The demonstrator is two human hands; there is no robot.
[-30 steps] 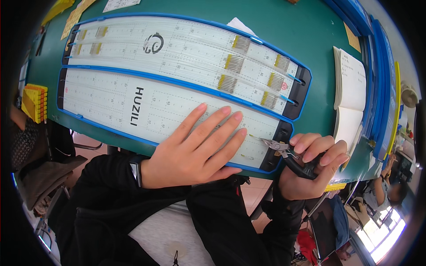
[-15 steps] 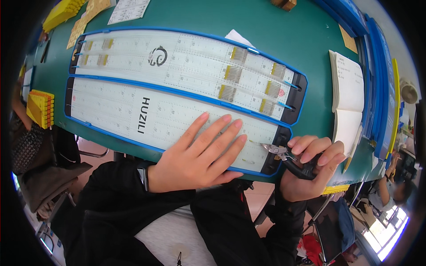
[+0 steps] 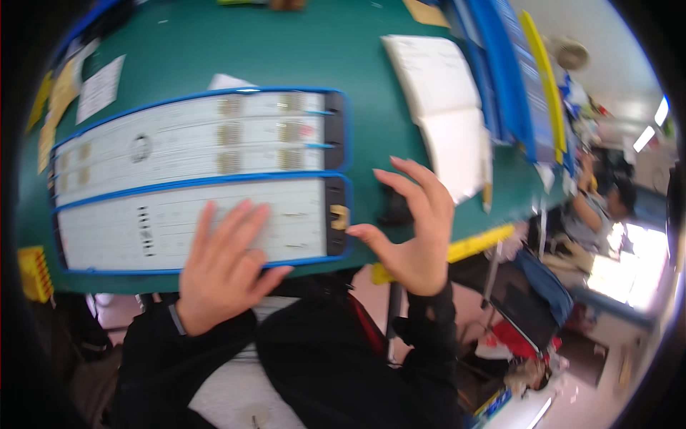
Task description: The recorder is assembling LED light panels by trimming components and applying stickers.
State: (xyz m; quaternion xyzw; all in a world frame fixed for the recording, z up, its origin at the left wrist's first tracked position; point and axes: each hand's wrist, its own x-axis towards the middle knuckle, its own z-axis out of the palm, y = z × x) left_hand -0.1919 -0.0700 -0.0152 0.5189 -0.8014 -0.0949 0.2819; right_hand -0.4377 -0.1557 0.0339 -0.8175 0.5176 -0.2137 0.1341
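A long blue-rimmed case (image 3: 100, 236) lies opened out flat, its two white ruled panels one behind the other. My left hand (image 3: 223, 268) rests on the near panel, fingers spread, holding nothing. Beyond the case's right end my right hand (image 3: 421, 229) hovers with thumb and fingers apart and nothing visible between them. Just behind its thumb, on the green table, is a blurred dark object (image 3: 393, 209), seemingly the black-handled pliers. Rows of small brownish spring-like strips (image 3: 289, 132) sit on the far panel. Thin short strands (image 3: 294, 245) show on the near panel's right part.
An open notebook (image 3: 450, 136) with a pen (image 3: 487, 179) lies right of the case. Blue racks (image 3: 493, 79) line the table's far right side. A yellow block (image 3: 34, 274) stands at the left edge, and a printed sheet (image 3: 100, 89) lies back left.
The view has swung right. My right hand has let go of the pliers and opened out, to the right of the case. My left hand stays on the near panel.
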